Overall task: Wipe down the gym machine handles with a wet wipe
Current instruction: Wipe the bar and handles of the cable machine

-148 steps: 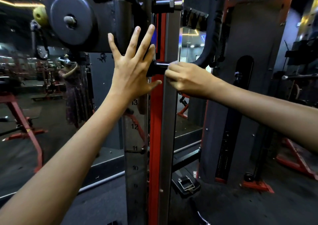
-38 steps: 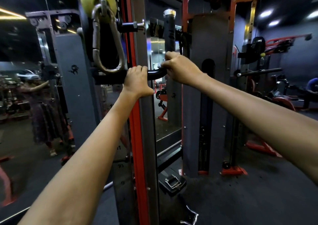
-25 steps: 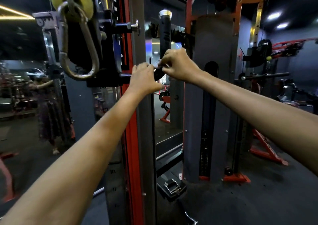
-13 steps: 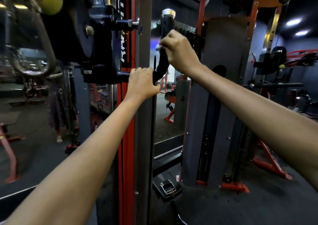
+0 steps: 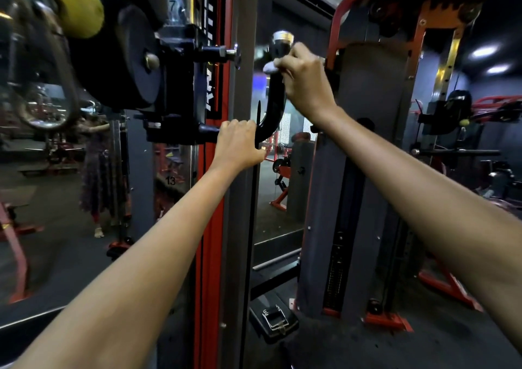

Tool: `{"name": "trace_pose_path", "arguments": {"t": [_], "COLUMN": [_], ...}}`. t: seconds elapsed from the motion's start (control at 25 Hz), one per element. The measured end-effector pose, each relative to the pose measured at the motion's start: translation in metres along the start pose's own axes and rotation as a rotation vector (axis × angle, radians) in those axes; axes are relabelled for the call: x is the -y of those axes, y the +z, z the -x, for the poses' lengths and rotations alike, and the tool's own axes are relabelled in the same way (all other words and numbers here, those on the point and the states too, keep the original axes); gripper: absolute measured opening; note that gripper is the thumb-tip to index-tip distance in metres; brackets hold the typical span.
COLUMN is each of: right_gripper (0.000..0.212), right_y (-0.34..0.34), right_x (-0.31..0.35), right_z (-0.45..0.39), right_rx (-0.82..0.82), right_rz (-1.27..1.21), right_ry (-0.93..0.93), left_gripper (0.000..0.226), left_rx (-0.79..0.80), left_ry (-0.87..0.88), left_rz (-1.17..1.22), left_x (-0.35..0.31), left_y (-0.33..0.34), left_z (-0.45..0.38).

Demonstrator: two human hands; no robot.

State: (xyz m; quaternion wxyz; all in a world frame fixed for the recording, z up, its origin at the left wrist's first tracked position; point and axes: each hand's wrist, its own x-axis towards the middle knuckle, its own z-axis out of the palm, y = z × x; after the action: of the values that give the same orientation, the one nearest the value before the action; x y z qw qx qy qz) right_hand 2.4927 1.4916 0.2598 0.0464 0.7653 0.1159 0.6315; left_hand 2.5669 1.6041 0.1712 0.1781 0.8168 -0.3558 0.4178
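Up top, curved glossy black handle (image 5: 272, 108) — both hands curled round it, white wipe (image 5: 269, 67) under right (image 5: 306, 82), left (image 5: 240, 145) bare.

Floor (image 5: 353, 349): dark, matte, speckled.
Black pad (image 5: 272, 319): flat on floor at foot of grey-and-red upright, metal clasp on top.
Red feet (image 5: 387, 320): on floor under grey weight-stack housing.
Red frame legs (image 5: 449, 286): slanting down to floor at right.
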Motion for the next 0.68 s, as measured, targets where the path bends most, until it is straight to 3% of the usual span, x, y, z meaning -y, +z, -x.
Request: {"name": "trace_pose_path", "arguments": {"t": [0.2, 0.36, 0.68], "right_gripper": [0.017, 0.026, 0.019], "right_y": [-0.016, -0.022, -0.018], "right_x": [-0.001, -0.007, 0.001], "right_z": [0.009, -0.034, -0.006], "right_rx": [0.191, 0.009, 0.235], "right_rz": [-0.009, -0.036, 0.043], "right_ry": [0.039, 0.12, -0.093], "left_gripper": [0.033, 0.032, 0.033], "left_rx": [-0.01, -0.021, -0.016], "left_ry": [-0.003, -0.004, -0.014], "left_rz": [0.002, 0.011, -0.001], "left_x": [0.001, 0.001, 0.0], "left_y": [0.001, 0.002, 0.003], "left_z": [-0.001, 0.0, -0.001]}}
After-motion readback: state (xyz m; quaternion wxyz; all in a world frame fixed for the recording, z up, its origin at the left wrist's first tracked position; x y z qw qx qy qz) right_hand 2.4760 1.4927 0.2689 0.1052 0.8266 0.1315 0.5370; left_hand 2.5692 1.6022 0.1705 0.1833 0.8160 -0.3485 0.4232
